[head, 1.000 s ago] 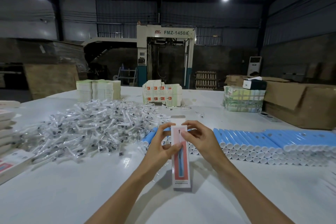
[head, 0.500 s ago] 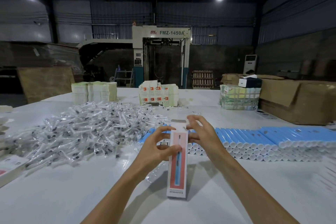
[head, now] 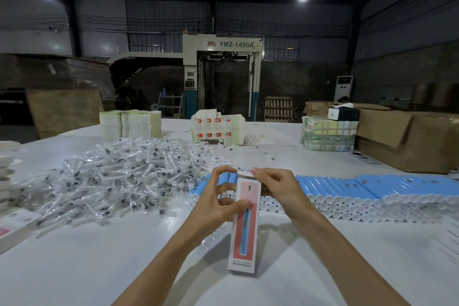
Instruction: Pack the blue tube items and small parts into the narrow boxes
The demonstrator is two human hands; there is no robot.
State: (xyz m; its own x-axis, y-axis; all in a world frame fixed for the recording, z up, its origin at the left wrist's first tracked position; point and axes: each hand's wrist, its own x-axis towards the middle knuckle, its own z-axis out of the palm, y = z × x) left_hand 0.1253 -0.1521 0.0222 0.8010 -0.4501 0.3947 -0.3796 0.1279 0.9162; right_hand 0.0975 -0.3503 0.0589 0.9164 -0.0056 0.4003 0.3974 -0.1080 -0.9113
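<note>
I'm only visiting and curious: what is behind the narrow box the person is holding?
Stacked blue tubes on the table, white caps facing us. The narrow box, left hand and right hand hide part of the row.

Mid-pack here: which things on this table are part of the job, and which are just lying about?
In the job: narrow box, gripped by left hand and right hand; blue tubes; pile of bagged small parts.
Lying about: cardboard carton; strapped bundle; black-and-white box.

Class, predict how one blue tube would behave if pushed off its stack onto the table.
The blue tubes are round and smooth, so one would probably roll across the flat table. Straight, uniform shapes suggest they stay stiff, not floppy.
</note>
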